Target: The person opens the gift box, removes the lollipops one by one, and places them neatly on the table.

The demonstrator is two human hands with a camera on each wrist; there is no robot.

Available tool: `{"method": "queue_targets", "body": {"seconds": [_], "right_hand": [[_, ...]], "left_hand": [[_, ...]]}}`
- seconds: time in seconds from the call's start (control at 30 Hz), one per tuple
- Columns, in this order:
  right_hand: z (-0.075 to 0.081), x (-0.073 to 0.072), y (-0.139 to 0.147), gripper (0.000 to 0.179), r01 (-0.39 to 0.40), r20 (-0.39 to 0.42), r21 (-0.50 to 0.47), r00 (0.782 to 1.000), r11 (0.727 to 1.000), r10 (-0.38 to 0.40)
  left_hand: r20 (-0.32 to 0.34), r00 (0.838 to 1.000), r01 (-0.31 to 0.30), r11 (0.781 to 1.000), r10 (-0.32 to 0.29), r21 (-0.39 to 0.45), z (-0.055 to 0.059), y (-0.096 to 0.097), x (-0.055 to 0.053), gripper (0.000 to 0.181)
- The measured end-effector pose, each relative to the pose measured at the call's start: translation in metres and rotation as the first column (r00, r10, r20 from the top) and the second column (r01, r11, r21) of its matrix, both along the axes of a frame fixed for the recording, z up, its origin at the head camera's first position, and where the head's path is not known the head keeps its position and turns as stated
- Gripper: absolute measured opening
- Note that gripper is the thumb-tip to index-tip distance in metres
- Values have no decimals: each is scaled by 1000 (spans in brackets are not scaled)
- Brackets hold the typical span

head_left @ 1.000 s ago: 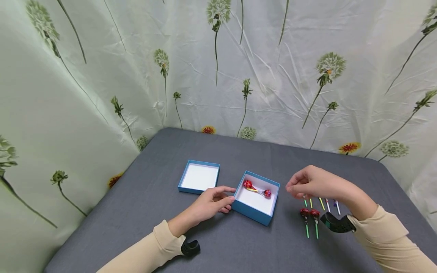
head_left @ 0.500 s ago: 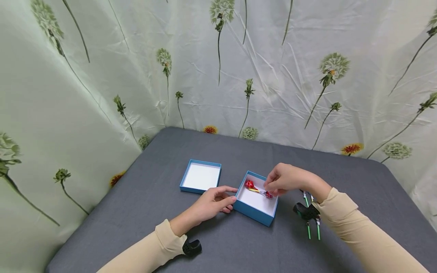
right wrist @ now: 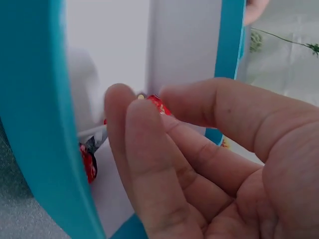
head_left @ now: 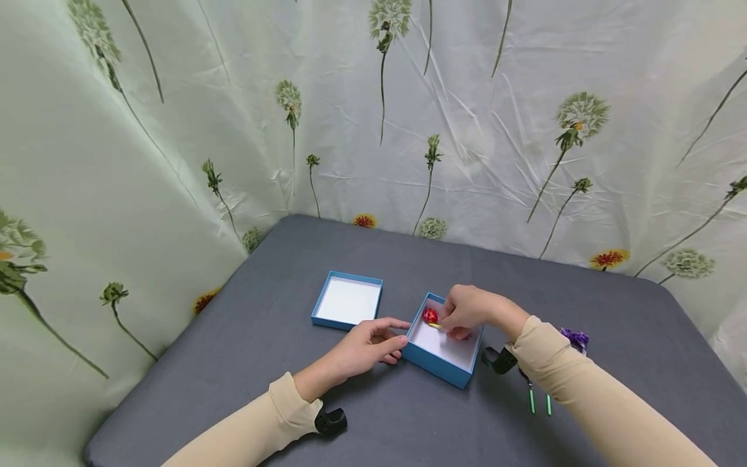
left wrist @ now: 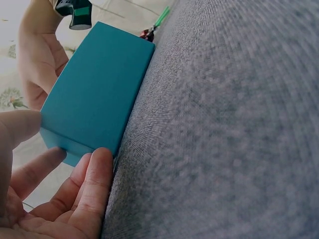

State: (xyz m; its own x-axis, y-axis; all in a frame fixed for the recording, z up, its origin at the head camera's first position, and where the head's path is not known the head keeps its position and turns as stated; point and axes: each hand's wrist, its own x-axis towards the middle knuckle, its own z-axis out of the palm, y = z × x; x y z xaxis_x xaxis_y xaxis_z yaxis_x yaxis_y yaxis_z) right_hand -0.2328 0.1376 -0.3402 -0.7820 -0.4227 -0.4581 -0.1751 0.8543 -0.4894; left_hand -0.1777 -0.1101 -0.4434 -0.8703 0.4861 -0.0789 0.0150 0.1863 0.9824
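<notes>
A blue box (head_left: pixel 434 364) with a white inside stands uncovered on the grey table. My left hand (head_left: pixel 373 342) rests at its left corner; in the left wrist view the fingertips (left wrist: pixel 102 159) touch the box's end. My right hand (head_left: pixel 474 306) reaches down into the box, thumb and fingers brought toward each other. Close by its fingertips lies a red-wrapped lollipop (head_left: pixel 430 316) with a yellow stick. I cannot tell whether they pinch it. Another red lollipop (right wrist: pixel 88 163) lies by the near wall in the right wrist view, mostly hidden by the hand in the head view.
The blue box lid (head_left: pixel 349 299) lies inside up, behind and left of the box. Right of the box, partly under the right forearm, are a purple-wrapped lollipop (head_left: pixel 576 338) and green lollipop sticks (head_left: pixel 532 399). A flower-patterned curtain (head_left: pixel 350 130) hangs behind the table.
My right hand has moved left from above the lollipops on the table, over the box rim and down into the box. My left hand stays at the box's corner. The view shifts slightly.
</notes>
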Motion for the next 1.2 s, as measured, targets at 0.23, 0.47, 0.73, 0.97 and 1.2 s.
{"method": "queue_targets", "body": {"seconds": [0.23,0.47,0.73,0.97,1.2], "right_hand": [[-7,0,-6,19,-18,-22,68,1000,998,20],[-7,1,-8,22,-4,29,76,1000,997,2],[-1,2,-4,18,-14,20,57,1000,998,13],[6,2,1,12,-3,-27,59,1000,998,4],[1,3,-2,17,18,-65,104,998,994,-11]], "left_hand": [[5,1000,2,1000,-2,6,-2,0,0,40],[5,1000,2,1000,-2,8,-1,0,1,40],[-5,1000,0,1000,0,6,0,0,1,41],[-8,1000,-5,1000,5,-4,1,0,1,40],[-9,1000,-3,1000,3,-3,1,1,0,40]]}}
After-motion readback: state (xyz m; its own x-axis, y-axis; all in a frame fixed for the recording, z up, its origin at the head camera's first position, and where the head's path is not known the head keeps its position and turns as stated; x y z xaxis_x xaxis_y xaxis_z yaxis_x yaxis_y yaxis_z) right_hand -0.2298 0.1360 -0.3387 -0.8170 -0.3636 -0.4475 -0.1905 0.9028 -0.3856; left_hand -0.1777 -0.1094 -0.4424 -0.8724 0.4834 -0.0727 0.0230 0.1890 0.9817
